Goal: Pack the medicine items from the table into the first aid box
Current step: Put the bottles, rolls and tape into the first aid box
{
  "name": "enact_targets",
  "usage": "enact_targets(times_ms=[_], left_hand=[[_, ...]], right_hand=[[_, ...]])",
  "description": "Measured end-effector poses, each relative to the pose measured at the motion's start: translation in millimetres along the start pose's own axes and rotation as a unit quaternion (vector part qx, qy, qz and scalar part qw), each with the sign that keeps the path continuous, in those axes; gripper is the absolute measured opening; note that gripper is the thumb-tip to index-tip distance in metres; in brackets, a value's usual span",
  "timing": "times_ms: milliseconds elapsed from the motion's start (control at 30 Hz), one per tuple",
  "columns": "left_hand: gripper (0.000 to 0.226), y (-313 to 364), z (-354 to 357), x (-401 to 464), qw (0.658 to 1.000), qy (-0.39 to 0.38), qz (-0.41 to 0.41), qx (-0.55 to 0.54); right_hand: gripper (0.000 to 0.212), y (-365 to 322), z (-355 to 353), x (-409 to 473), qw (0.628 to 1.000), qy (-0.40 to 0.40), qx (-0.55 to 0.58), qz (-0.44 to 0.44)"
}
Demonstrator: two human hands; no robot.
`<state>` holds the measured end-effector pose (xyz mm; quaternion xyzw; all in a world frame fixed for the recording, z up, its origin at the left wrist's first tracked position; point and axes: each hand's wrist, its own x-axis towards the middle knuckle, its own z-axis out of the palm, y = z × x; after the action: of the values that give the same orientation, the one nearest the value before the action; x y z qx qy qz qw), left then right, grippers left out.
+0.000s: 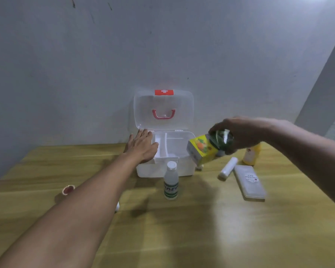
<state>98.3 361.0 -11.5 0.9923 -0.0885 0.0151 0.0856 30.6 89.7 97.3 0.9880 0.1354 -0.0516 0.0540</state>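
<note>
The white first aid box (184,169) stands open against the wall, its clear lid (163,110) with a red cross and red handle raised. My left hand (142,146) rests flat on the box's left rim, fingers apart. My right hand (240,134) grips a dark green bottle with a yellow label (207,147), tilted in the air just right of the box. On the table in front of the box stands a clear bottle with a white cap (171,180). A white tube (228,168), a flat clear case (249,182) and a yellow bottle (250,156) lie to the right.
The wooden table (182,229) runs up to a grey wall. A small red-topped tin (68,189) sits at the left beside my forearm. A small white thing (117,206) peeks out from under my left arm.
</note>
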Motion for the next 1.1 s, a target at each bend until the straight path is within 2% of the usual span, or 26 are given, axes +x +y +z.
enact_targets(times_ms=[133,267,333,633,933,1033,1100], left_hand=[[0.064,-2,3,2,1.0,0.0,-0.004,0.001],[0.064,-2,4,3,1.0,-0.007,-0.005,0.017],[0.065,-1,3,4,1.0,-0.009,-0.007,0.027],[0.064,3,3,0,0.998,-0.015,0.0,0.067],[0.061,3,5,2,0.998,-0.019,0.009,0.059],[0.06,2,5,3,0.998,-0.021,0.016,0.061],[0.06,2,4,5,0.997,-0.026,0.019,0.063]], right_hand=[[0.071,-19,-26,30,0.998,0.025,-0.044,0.027],[0.056,-48,-21,58,0.993,0.038,-0.116,0.001],[0.052,-60,-8,73,0.993,0.043,-0.113,-0.011],[0.045,-90,54,104,0.999,0.047,0.012,-0.015],[0.043,-85,69,114,0.991,0.046,0.119,0.028],[0.049,-73,59,104,0.981,0.082,0.175,0.028],[0.041,-62,46,89,0.97,0.125,0.207,0.033]])
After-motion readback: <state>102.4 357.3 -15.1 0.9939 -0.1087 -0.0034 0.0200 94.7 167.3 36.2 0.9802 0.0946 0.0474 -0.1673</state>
